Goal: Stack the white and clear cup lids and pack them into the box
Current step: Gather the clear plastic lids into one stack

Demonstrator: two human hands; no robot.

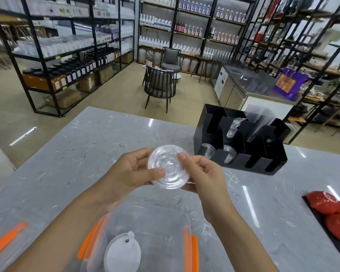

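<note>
Grip: both hands, left (pixel 130 171) and right (pixel 202 173), pinch clear lids (pixel 168 166) (stacked) | above box (pixel 186 228)

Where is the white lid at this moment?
In the head view, the white lid lies inside the clear box with orange clips at bottom centre, below both hands, which hold clear lids above it.

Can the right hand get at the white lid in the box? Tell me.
Probably not yet: the right hand and left hand both hold the clear lids. The white lid lies uncovered below.
</note>
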